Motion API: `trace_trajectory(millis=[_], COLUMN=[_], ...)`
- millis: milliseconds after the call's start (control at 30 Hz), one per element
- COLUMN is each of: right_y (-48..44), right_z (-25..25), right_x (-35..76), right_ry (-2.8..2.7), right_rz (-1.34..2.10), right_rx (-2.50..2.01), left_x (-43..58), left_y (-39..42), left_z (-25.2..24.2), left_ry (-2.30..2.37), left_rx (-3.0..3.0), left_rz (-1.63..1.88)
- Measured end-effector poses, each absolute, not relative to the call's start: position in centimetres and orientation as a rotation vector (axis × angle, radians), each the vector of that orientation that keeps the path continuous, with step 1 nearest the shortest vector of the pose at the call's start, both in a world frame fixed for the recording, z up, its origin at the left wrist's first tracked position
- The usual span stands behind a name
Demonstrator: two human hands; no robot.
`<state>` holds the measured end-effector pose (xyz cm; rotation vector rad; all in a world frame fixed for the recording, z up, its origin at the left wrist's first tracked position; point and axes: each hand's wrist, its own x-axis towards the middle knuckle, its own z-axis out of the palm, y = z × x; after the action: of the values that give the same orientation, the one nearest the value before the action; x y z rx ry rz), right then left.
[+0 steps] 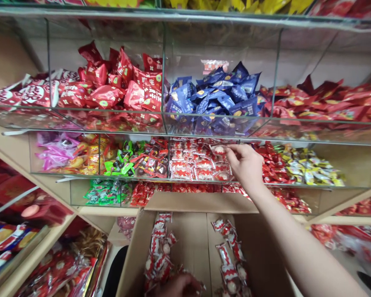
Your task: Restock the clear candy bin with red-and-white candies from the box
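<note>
My right hand (245, 163) reaches over the box to the middle shelf, thumb and fingers pinched on a red-and-white wrapped candy (218, 150). Just below that candy, more of the same kind lie in rows in a glass compartment (200, 179). An open cardboard box (200, 202) stands in front of the shelves, with red-and-white wrapped candies (230, 272) along its left and right sides. Down inside it, dim and partly cut off by the lower edge, my left hand (181, 284) has curled fingers, and a bit of wrapper shows at their tips.
Glass dividers and front panels (163, 119) split the shelves. Above are red packets (111, 86) and blue packets (216, 95). Green candies (123, 161) lie left of the red-and-white ones, yellow-and-white candies (312, 165) to the right. Red packages (49, 268) fill a lower left shelf.
</note>
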<state>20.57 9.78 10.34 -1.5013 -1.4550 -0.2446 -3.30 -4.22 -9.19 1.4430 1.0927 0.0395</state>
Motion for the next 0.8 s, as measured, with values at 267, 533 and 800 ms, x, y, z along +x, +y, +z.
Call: trace_trajectory(millis=[267, 533, 800], right_y=[3.1, 0.8, -1.3], right_z=[8.8, 7.5, 4.7], right_x=[16.0, 14.8, 16.1], right_ry=[-0.991, -1.134, -2.114], right_rz=[1.076, 1.037, -0.032], right_rx=[-1.16, -1.107, -1.029], left_x=[0.2, 1.2, 0.4], left_y=[1.1, 2.8, 2.6], left_z=[6.4, 7.5, 6.8], left_ry=[0.72, 0.657, 0.951], left_rx=[1.085, 0.894, 0.992], left_rz=[1.062, 1.159, 0.987])
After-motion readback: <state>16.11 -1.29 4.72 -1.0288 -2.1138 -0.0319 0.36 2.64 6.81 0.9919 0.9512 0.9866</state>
